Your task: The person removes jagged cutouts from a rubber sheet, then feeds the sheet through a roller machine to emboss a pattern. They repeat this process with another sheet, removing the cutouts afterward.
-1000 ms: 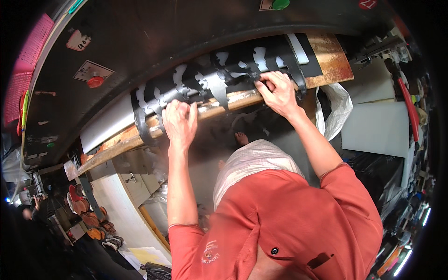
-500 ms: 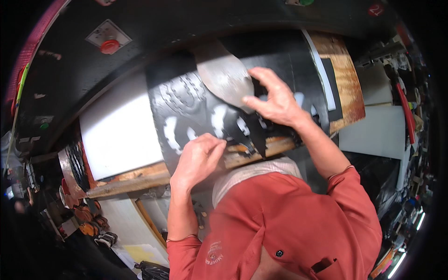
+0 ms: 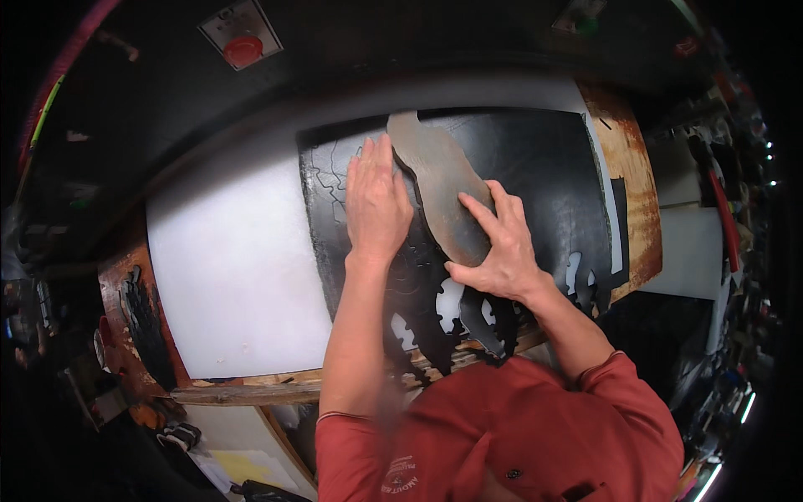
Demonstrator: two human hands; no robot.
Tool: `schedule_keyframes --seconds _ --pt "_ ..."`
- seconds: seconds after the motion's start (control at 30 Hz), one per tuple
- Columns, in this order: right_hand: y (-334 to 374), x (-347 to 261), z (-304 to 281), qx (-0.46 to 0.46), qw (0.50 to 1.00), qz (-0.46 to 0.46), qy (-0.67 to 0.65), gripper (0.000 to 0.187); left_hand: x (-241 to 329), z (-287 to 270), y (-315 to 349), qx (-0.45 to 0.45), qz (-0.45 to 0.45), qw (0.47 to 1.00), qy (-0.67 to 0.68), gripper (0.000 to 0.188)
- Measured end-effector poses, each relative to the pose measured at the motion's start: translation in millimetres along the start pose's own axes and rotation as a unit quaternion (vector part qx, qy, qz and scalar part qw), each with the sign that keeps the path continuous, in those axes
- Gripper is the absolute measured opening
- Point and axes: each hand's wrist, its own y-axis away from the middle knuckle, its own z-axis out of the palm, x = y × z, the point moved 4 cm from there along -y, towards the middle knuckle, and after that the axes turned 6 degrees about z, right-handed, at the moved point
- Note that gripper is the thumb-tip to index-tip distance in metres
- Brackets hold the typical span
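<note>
A sole-shaped plate [image 3: 439, 176], grey-brown on top and resembling a cutting die, lies slantwise on a black sheet [image 3: 544, 167], probably rubber. My right hand [image 3: 506, 247] grips its near end, thumb at the near left edge and fingers spread over the right side. On the plate's left, my left hand [image 3: 378, 205] lies flat with straight fingers, its fingertips by the narrow far end. Curved outlines mark the sheet under and around the left hand. Along the near edge the sheet is cut into ragged strips, with white showing through the gaps.
A white board [image 3: 234, 276] lies under the sheet and extends left, over a wooden table [image 3: 636, 184]. Above the far side hangs a dark machine beam [image 3: 351, 58] with a red button [image 3: 242, 52]. Dark jagged scraps [image 3: 146, 326] sit at the left end.
My left hand has moved from the sheet's near edge up to the plate's left side and flattened out. The plate has shifted toward me with my right hand on it. The view has also shifted.
</note>
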Motion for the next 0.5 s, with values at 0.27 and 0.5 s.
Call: schedule_keyframes --seconds 0.27,0.5 --pt "2 55 -44 -0.111 0.851 0.142 -0.494 0.107 4 -9 -1 0.014 -0.006 1.000 -0.001 0.051" --pt "28 80 -86 0.051 0.941 0.111 -0.315 0.092 1 -7 4 0.010 -0.008 1.000 -0.006 0.051"
